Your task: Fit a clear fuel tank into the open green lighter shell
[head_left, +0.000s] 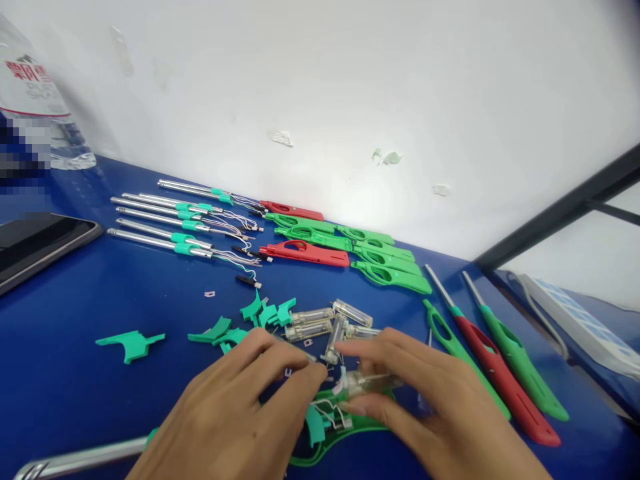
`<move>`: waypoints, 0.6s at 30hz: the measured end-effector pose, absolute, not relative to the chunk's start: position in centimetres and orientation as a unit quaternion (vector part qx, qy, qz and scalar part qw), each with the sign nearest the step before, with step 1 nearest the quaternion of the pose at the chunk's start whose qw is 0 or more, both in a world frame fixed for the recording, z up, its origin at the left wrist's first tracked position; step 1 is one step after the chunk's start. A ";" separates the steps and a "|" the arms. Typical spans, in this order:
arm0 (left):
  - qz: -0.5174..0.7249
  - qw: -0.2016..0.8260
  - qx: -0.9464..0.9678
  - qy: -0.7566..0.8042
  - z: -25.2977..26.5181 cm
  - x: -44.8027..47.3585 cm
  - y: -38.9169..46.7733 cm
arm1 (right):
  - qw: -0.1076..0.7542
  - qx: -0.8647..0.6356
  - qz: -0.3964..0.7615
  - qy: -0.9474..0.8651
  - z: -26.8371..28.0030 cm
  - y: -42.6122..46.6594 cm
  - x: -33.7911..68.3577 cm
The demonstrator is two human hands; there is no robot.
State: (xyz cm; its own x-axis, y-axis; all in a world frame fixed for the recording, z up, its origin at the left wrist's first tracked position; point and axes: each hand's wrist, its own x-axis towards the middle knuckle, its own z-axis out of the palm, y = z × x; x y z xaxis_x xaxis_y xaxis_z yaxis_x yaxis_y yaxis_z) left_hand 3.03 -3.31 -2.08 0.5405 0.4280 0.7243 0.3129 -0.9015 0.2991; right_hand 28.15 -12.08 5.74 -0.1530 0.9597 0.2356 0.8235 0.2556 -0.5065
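My right hand (425, 393) grips a clear plastic lighter fuel tank (373, 382) between thumb and fingers. A small pinkish clip (338, 387) sits at the tank's left end. My left hand (245, 400) is closed in a pinch just left of the tank; what its fingertips hold, if anything, is hidden. Beneath both hands lies an opened green lighter handle shell (325, 453), with white wires (327, 404) and a teal trigger (315, 427) inside it. A metal lighter tube (83, 460) extends to the left from under my left hand.
Several clear tanks (309, 330) and teal triggers (133, 345) lie beyond my hands. Behind them are wired metal tubes (150, 243) and red and green shells (310, 253). Assembled lighters (520, 360) lie right. A phone (45, 247) and bottle (40, 100) stand left, by a white wall.
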 end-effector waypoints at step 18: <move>0.432 0.067 0.875 0.208 -1.9 3.0 -3.3 | 0.314 -0.581 0.139 -0.738 5.8 -12.2 28.2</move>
